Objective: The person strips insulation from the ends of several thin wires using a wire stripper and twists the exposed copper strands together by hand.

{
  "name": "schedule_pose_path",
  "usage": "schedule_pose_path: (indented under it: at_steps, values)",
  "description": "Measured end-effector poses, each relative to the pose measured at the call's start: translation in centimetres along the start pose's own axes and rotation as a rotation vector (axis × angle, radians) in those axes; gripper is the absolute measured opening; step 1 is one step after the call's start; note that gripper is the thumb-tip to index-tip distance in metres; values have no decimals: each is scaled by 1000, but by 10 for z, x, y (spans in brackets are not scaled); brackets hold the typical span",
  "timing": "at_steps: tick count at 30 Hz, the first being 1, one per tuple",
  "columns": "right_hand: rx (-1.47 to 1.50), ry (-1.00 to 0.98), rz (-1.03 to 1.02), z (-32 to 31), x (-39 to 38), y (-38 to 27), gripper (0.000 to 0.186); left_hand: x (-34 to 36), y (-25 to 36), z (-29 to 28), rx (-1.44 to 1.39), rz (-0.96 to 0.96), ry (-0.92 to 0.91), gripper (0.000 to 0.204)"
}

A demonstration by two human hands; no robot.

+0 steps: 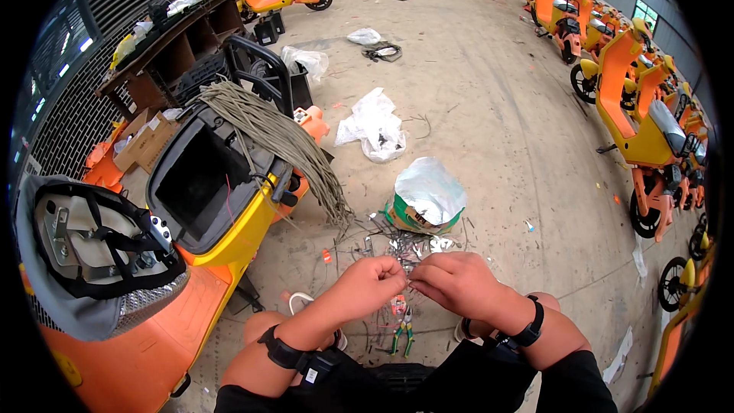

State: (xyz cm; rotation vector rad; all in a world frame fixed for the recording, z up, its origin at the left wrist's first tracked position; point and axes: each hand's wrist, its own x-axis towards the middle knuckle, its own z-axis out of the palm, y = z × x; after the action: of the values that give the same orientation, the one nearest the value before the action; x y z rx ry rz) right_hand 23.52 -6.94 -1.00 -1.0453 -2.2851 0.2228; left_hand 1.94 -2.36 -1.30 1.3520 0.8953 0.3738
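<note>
1. At the lower centre of the frame, I see the left hand [376,278] and right hand [453,283] close together, fingertips pinched closed; I cannot tell what, if anything, sits between them.
2. The wire scraps [375,242], nearest the hands, lie just above them on the floor. I judge them light, thin and bendy, easy to lose; a fingertip pinch near one end should suit.
3. Below the hands, at lower centre, lie the pliers [403,326]. I expect them to be stiff, sturdy and heavier at the head; the green handles are the place to grip.
4. Above centre stands the open sack [401,215], probably soft-walled, so I'd take its rim with both hands.
5. At centre left, a cable bundle [279,134] drapes over the scooter [220,248], likely heavy and floppy; I'd support its middle.
</note>
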Motion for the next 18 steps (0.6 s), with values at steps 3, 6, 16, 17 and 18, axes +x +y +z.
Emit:
schedule_pose_path:
  at_steps: [3,6,16,17,18]
  values:
    - [-34,46,-66,-3,2,1,15,0,6,-6,-269,-187,-72,8]
    - [-47,72,-102,-6,6,-1,13,-2,6,-13,-419,-275,-152,11]
    - [1626,-295,1229,-4,7,-2,11,-19,16,9,1079,822,236,13]
    - [1687,-349,1240,-3,7,2,11,-19,17,9,1097,872,217,14]
    - [1747,-404,1250,-1,5,8,11,-18,19,8,1114,921,198,15]
